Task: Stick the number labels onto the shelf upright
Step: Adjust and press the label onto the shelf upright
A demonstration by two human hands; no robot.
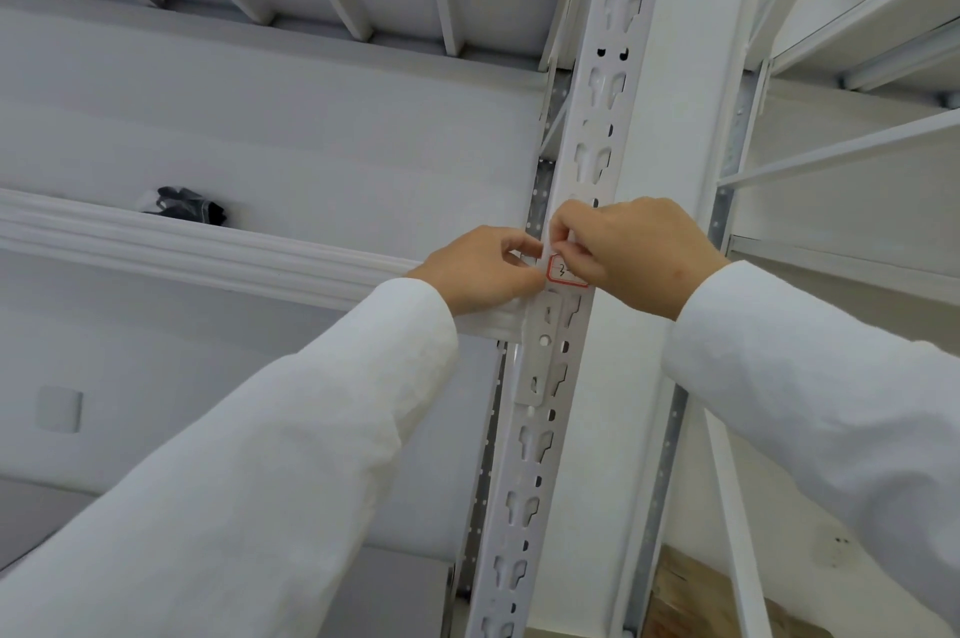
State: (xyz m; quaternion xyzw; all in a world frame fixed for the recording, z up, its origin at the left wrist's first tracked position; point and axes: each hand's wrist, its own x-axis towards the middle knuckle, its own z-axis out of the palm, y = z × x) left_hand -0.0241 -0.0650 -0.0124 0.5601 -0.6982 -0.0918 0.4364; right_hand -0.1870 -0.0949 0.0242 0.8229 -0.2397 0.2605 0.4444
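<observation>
A white perforated shelf upright (597,118) runs up the middle of the head view. A small white label with a red border and a handwritten number (562,270) lies against the upright, just above the beam bracket. My left hand (478,271) pinches the label's left edge. My right hand (631,253) presses on its top and right side, and its fingers cover part of the label. Both arms are in white sleeves.
A white shelf beam (208,248) runs left from the upright. A black bundle (189,206) lies on that shelf level. More white shelving (857,40) stands to the right, with a wooden board (691,590) low down. A grey wall plate (60,409) is at the left.
</observation>
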